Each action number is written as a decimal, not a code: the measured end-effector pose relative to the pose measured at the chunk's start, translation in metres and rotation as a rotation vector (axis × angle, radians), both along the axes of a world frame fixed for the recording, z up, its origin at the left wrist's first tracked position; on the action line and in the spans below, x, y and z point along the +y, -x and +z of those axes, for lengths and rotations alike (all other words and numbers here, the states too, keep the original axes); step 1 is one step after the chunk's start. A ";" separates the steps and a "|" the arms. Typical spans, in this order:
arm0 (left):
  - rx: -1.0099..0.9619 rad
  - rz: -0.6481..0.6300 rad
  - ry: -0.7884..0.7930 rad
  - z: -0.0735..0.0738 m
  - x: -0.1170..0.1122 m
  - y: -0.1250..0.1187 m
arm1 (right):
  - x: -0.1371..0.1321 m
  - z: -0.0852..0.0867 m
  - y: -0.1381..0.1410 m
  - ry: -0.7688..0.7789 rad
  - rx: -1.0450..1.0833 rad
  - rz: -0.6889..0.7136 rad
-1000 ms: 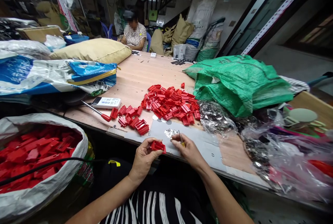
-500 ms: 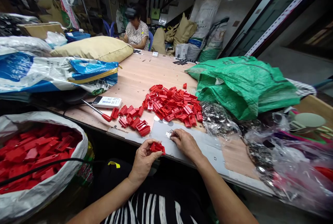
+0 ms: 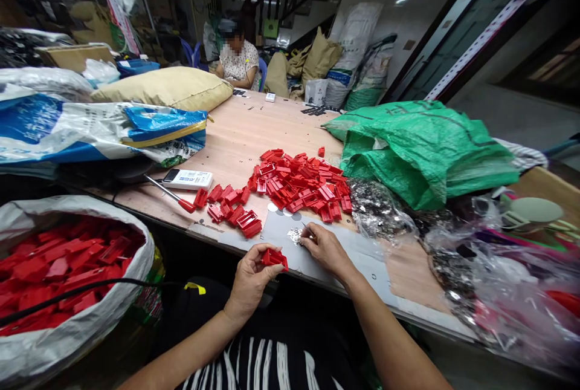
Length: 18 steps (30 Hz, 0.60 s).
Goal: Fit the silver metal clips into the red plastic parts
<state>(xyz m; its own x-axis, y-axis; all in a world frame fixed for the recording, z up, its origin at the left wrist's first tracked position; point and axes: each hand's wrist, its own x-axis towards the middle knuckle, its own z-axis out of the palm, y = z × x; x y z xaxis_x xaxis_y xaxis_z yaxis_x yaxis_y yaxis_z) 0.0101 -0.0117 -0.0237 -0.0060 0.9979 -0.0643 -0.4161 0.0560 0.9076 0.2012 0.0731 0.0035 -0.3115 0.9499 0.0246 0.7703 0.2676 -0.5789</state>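
My left hand (image 3: 254,275) grips a small red plastic housing (image 3: 274,258) between thumb and fingers, its hollow side facing up, just off the table's front edge. Over the grey sheet (image 3: 357,257), my right hand (image 3: 324,248) has its fingertips pinched together beside a small cluster of shiny metal pieces (image 3: 295,234). A thin dark tip shows at those fingers, too small to make out. Behind both hands lies a heap of red plastic housings (image 3: 299,181), with several more scattered to its left.
At left stands a white sack (image 3: 147,251) full of red housings. A red-handled screwdriver (image 3: 183,204) and a white device (image 3: 193,179) lie nearby. On the right are a green woven bag (image 3: 421,148) and a plastic bag of metal parts (image 3: 380,208). Another person (image 3: 240,63) sits across the table.
My right hand has shifted slightly right and uncovered more of the metal pieces. The left hand still holds the red housing in the same place.
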 end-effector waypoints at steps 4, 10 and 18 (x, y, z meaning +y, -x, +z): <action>0.009 0.001 -0.009 0.000 -0.001 -0.001 | -0.002 -0.002 -0.003 0.017 0.080 -0.053; 0.104 0.028 -0.050 0.003 -0.002 -0.002 | -0.008 -0.002 0.000 0.124 0.397 -0.113; 0.439 0.108 -0.186 0.006 -0.007 0.001 | -0.039 0.012 0.021 0.458 0.735 -0.082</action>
<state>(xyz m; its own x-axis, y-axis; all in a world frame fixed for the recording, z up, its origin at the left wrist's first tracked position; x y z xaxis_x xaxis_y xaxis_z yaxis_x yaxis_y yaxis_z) 0.0094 -0.0186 -0.0181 -0.0970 0.9843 0.1473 0.0142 -0.1466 0.9891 0.1798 0.0344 0.0158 -0.2966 0.9344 -0.1974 0.1659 -0.1532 -0.9742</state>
